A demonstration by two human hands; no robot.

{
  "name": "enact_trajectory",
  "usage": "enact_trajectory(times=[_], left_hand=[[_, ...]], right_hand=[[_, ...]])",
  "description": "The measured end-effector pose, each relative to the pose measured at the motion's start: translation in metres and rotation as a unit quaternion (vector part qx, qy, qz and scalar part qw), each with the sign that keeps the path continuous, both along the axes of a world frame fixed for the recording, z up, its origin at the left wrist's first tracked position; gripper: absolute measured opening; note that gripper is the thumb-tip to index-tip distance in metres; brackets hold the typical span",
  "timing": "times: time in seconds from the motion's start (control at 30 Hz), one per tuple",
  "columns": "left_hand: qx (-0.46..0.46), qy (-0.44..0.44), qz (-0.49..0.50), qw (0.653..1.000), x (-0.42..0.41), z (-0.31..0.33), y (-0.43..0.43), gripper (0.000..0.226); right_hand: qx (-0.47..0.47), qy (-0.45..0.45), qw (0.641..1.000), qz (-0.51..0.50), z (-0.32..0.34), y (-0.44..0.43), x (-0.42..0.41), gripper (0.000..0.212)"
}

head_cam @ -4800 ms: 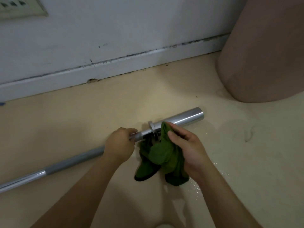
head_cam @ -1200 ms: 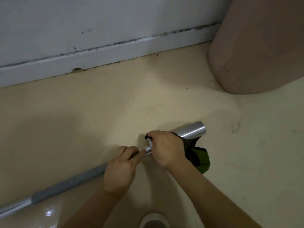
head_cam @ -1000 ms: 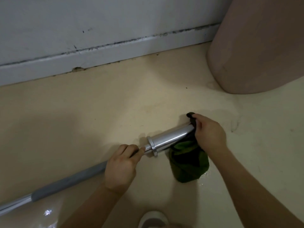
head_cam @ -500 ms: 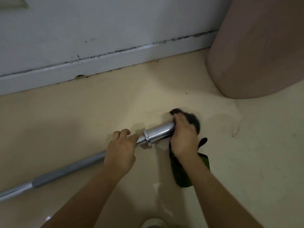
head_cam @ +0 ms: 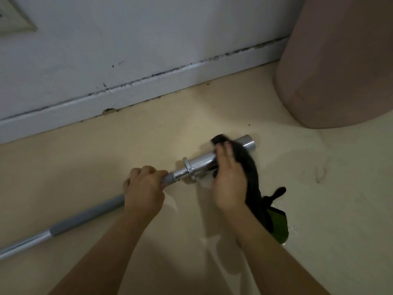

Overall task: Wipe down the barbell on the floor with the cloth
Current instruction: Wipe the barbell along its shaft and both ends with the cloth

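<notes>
A silver barbell (head_cam: 200, 163) lies slantwise on the cream floor, its chrome sleeve and collar pointing up to the right, its grey shaft running down to the left edge. My left hand (head_cam: 144, 191) grips the grey shaft just left of the collar. My right hand (head_cam: 228, 179) holds a dark green cloth (head_cam: 253, 184) wrapped over the middle of the sleeve. The sleeve's bare tip shows beyond the cloth. The cloth's loose end trails on the floor behind my right wrist.
A white wall with a stained skirting board (head_cam: 148, 90) runs close behind the barbell. A large pink round container (head_cam: 340, 67) stands at the right. Wet patches shine on the floor (head_cam: 319, 209) near the cloth.
My right hand keeps sliding the cloth back and forth along the sleeve; it now sits mid-sleeve with the tip uncovered. My left hand keeps its grip on the shaft.
</notes>
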State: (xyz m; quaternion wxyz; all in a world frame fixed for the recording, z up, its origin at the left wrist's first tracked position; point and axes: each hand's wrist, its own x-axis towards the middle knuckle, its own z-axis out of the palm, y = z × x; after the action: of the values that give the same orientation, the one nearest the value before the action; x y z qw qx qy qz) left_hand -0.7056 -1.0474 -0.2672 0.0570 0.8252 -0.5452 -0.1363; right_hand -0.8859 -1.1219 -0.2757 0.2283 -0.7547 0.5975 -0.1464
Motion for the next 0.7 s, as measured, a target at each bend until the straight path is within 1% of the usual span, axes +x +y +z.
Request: enact_trajectory(times=[0.03,0.07,0.1,0.13,0.17,0.23,0.3,0.33,0.37,0.4,0.43,0.5,0.53,0.57,0.6,0.63,0.7], left_hand=[[-0.006,-0.037,-0.017,0.999,-0.001,0.0,0.0,0.03],[-0.004,-0.053,-0.035,0.998,-0.001,0.0,0.0,0.036],[0.004,-0.053,-0.046,0.998,0.0,0.001,0.001,0.044],[0.005,-0.044,-0.043,0.998,0.003,0.003,0.0,0.051],[0.002,-0.03,-0.028,0.999,0.008,0.005,-0.001,0.052],[-0.003,-0.02,-0.005,1.0,0.014,0.008,-0.004,0.04],[-0.002,-0.029,-0.004,1.0,0.016,0.01,-0.009,0.028],[-0.002,-0.033,-0.002,0.999,0.017,0.01,-0.013,0.024],[-0.002,-0.036,-0.001,0.999,0.019,0.009,-0.018,0.021],[-0.002,-0.042,-0.002,0.999,0.022,0.008,-0.023,0.02],[0.003,-0.047,-0.003,0.999,0.026,0.006,-0.027,0.02],[0.001,-0.048,-0.007,0.999,0.031,0.004,-0.031,0.02],[-0.009,-0.045,-0.011,0.999,0.033,0.003,-0.032,0.018],[-0.023,-0.04,-0.017,0.999,0.034,0.002,-0.032,0.015],[-0.035,-0.042,-0.021,0.998,0.034,0.002,-0.032,0.011],[-0.047,-0.053,-0.02,0.997,0.035,0.0,-0.034,0.012],[-0.046,-0.08,-0.032,0.995,0.035,-0.001,-0.038,0.02]], right_hand=[[-0.015,0.014,0.998,0.067,-0.002,0.01,0.008,0.073],[-0.042,0.027,0.991,0.125,-0.005,0.012,0.01,0.073],[-0.07,0.032,0.985,0.157,-0.006,0.004,0.006,0.072],[-0.083,0.04,0.984,0.153,-0.007,-0.009,-0.001,0.073],[-0.082,0.044,0.988,0.122,-0.008,-0.024,-0.009,0.074],[-0.058,0.039,0.997,0.023,-0.009,-0.046,-0.019,0.076],[-0.04,0.016,0.997,-0.07,-0.012,-0.052,-0.006,0.077],[-0.031,0.001,0.995,-0.098,-0.011,-0.048,0.007,0.076],[-0.023,-0.014,0.994,-0.103,-0.011,-0.04,0.021,0.074],[-0.024,-0.025,0.996,-0.078,-0.011,-0.03,0.032,0.073],[-0.019,-0.026,0.999,-0.027,-0.012,-0.021,0.04,0.072],[0.002,0.01,0.994,0.105,-0.015,-0.013,0.04,0.071],[-0.002,0.025,0.989,0.147,-0.014,-0.019,0.034,0.072],[-0.028,0.037,0.986,0.163,-0.013,-0.03,0.026,0.073],[-0.059,0.051,0.985,0.155,-0.012,-0.043,0.018,0.074],[-0.08,0.067,0.985,0.134,-0.01,-0.056,0.011,0.074],[-0.078,0.08,0.99,0.083,-0.008,-0.076,-0.001,0.073]])
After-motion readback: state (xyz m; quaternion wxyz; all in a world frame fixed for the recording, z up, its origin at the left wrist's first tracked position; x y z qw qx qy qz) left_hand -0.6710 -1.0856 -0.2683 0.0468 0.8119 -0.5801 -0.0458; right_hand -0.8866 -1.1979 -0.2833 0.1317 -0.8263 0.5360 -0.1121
